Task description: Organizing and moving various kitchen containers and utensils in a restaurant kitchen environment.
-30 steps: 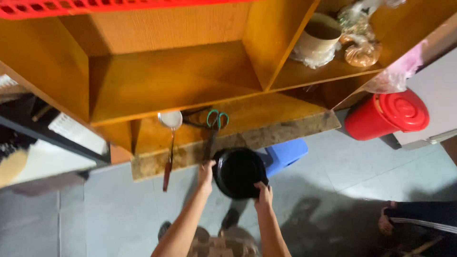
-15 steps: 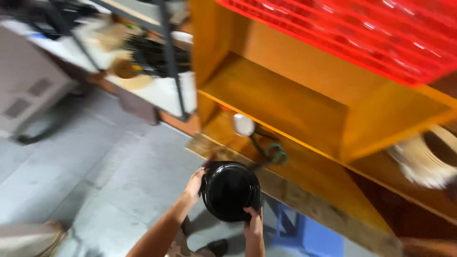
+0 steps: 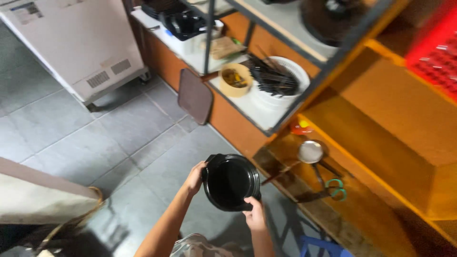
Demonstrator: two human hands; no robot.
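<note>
I hold a round black pot (image 3: 231, 181) with both hands in front of me, above the grey tiled floor. My left hand (image 3: 195, 175) grips its left rim and my right hand (image 3: 254, 212) grips its lower right edge. The pot's dark inside faces up. Just right of it, on a low wooden shelf (image 3: 362, 209), lie a small metal strainer (image 3: 310, 152) and green-handled scissors (image 3: 333, 189).
A white basket of dark chopsticks (image 3: 276, 80) and a small yellow bowl (image 3: 234, 78) sit on a white counter. A brown board (image 3: 195, 95) leans against it. A white appliance (image 3: 76, 43) stands at the left, a red crate (image 3: 435, 52) upper right, a blue stool (image 3: 323, 247) below.
The view has swung left, bringing the counter and white appliance into sight. I have carried the pot away from the wooden shelf; both hands keep their grip.
</note>
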